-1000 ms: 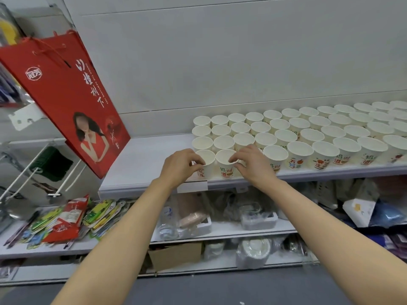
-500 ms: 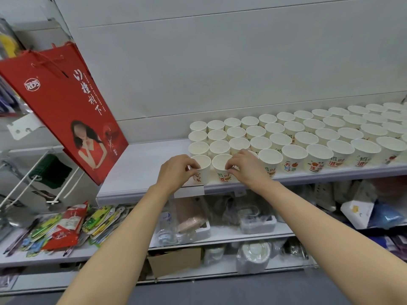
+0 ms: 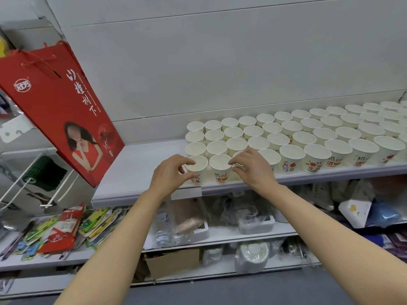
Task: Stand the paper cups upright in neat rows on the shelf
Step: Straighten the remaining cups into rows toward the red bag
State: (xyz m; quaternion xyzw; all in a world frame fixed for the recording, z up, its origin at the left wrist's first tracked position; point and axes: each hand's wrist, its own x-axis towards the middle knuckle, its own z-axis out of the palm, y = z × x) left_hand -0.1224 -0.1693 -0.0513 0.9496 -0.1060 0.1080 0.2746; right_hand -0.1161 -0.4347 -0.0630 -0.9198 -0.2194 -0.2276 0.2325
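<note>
The paper cups (image 3: 293, 137) are white, wide-mouthed and tapered, with red, orange and green print and Chinese characters on their sides. They stand upright, mouths up, on the white shelf (image 3: 136, 170), packed rim beside rim in four rows that run from mid-frame off the right edge. The back row shows about fourteen cups before the frame cuts it; the total cannot be counted, since the rows run out of view.

At the left end of the front row, the left hand (image 3: 170, 172) curls its thumb and fingers around the first front cup (image 3: 197, 168), thumb at the near side and fingertips at the rim. The right hand (image 3: 253, 168) pinches the second front cup (image 3: 220, 167) at its right rim and wall with thumb and forefinger; the hand hides most of a third cup behind it. Both bare forearms reach up from the bottom of the frame.

The left part of the shelf is bare white, backed by grey-white wall panels. One red paper gift bag (image 3: 57, 106) with white lettering and a printed portrait hangs tilted at the left. Below it lies a heap of colourful flat packets (image 3: 63, 230). Two lower shelves hold plastic-wrapped goods, a cardboard box (image 3: 174, 261) and a bagged stack of white bowls (image 3: 252, 254).
</note>
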